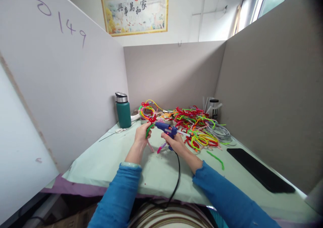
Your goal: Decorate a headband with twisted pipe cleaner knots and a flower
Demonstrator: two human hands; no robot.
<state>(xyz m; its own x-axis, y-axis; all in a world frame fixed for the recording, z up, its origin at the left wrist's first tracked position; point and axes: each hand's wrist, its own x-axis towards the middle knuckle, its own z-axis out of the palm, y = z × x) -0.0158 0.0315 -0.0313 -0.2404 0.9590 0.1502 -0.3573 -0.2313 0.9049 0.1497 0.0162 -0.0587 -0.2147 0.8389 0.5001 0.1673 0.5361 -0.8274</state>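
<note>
In my right hand (pixel 175 142) is a blue hot glue gun (pixel 163 127), my fingers wrapped round its handle. A pale glue stick (pixel 183 133) juts from its back, and its black cord (pixel 178 174) runs down past the table edge. My left hand (pixel 142 134) is closed on a pipe-cleaner ornament, with a green piece (pixel 148 130) at the fingers. Its multicoloured ring (pixel 147 112) with red bows stands above that hand. The gun's nozzle points at the ornament close to my left fingertips; whether they touch I cannot tell. Pink and purple stems (pixel 161 148) show between my hands.
A tangled heap of pipe cleaners (pixel 191 118) lies back right, beside a coil of grey ones (pixel 219 132). A green bottle (pixel 123 112) stands left, a dark cup (pixel 214 108) at back right. A black flat pad (pixel 259 169) lies right. Grey partitions (pixel 174 73) enclose the table.
</note>
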